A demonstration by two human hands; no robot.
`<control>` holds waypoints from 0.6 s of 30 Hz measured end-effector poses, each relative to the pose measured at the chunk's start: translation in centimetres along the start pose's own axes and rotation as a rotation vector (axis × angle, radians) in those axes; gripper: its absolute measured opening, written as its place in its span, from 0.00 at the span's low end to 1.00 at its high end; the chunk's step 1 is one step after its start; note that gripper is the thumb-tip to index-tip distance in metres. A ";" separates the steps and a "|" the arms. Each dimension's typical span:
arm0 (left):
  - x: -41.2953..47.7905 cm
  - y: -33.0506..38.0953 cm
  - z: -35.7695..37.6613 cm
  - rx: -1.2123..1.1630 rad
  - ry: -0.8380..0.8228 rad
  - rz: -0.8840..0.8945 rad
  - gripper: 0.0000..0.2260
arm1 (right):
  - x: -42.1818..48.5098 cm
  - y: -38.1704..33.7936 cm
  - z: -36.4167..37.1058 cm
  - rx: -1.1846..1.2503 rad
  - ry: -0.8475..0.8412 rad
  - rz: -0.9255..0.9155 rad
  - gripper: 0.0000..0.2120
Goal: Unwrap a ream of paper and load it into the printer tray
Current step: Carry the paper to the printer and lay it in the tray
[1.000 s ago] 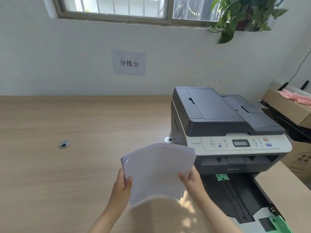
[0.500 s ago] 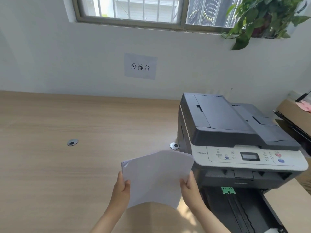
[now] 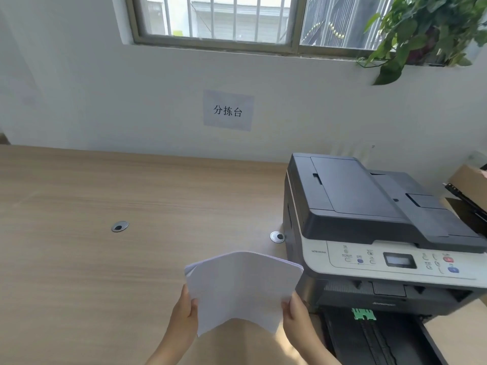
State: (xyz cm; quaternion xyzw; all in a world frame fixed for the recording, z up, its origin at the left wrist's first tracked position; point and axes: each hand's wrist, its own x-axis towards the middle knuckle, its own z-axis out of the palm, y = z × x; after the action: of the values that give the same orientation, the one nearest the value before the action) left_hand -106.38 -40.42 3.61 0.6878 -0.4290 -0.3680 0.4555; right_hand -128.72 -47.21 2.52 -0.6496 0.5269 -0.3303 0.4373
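A stack of white paper [image 3: 241, 288] is held above the wooden desk [image 3: 79, 259], bowed upward in an arch. My left hand [image 3: 184, 316] grips its left edge and my right hand [image 3: 293, 316] grips its right edge. To the right stands a grey and white printer [image 3: 369, 219]. Its black paper tray [image 3: 382, 338] is pulled out toward me at the bottom right, with a green paper guide [image 3: 363, 313] inside and no paper in the part I can see. The paper stack hangs just left of the tray. No wrapper is in view.
Two round metal cable grommets [image 3: 120, 226] [image 3: 277, 237] are set into the desk. A cardboard box [image 3: 469, 185] sits right of the printer. A paper sign [image 3: 228, 110] hangs on the wall, and a potted plant [image 3: 421, 30] trails from the window sill.
The view has tilted up and swung left, so the printer and tray sit further right and lower. Both hands keep the same grip on the bowed paper stack.
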 end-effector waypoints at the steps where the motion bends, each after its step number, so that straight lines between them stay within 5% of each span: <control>1: 0.0 0.0 0.0 0.005 -0.003 -0.004 0.23 | 0.0 0.1 0.0 -0.030 -0.021 -0.002 0.20; 11: 1.3 3.2 -2.9 -0.093 -0.003 -0.040 0.16 | 2.6 -3.0 -2.4 -0.060 0.083 -0.073 0.09; 18: 3.7 6.9 -4.4 -0.210 0.016 0.004 0.14 | 4.1 -8.1 -4.5 0.091 0.049 -0.126 0.13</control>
State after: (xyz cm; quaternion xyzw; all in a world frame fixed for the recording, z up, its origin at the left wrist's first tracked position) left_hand -102.88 -43.98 11.02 0.6385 -0.3858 -0.4046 0.5289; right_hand -128.57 -51.68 11.57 -0.6525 0.4800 -0.3966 0.4319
